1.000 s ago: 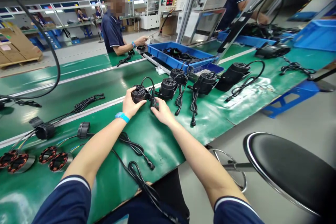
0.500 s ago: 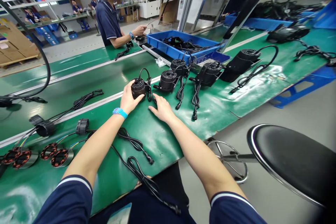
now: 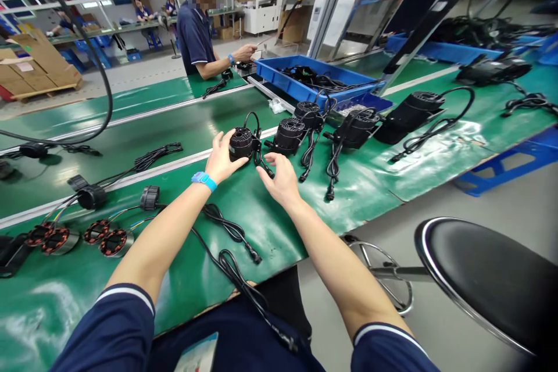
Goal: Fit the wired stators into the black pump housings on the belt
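My left hand [image 3: 221,158], with a blue band at its wrist, curls its fingers and thumb round the near side of a black cylindrical motor [image 3: 241,143] with a ridged top. The motor stands upright on the green bench. Its black cable [image 3: 258,151] loops up and hangs bundled on the right side. My right hand [image 3: 280,178] hovers just beside that cable, fingers apart and slightly bent, with nothing visible in it. Just beyond stands a similar motor [image 3: 289,136], and more motors [image 3: 358,127] with bundled cables line up to the right.
Stators [image 3: 115,242] with copper windings and cabled black caps [image 3: 150,197] lie at left. Bundled cables [image 3: 233,270] cross the bench's front edge. Blue trays [image 3: 279,78] stand behind; a black stool [image 3: 483,279] is at right. A co-worker [image 3: 196,35] stands across the bench.
The view has shifted, so the bench things appear farther right. My left hand stays round the motor. My right hand has lifted slightly and its fingers are more bent beside the cable.
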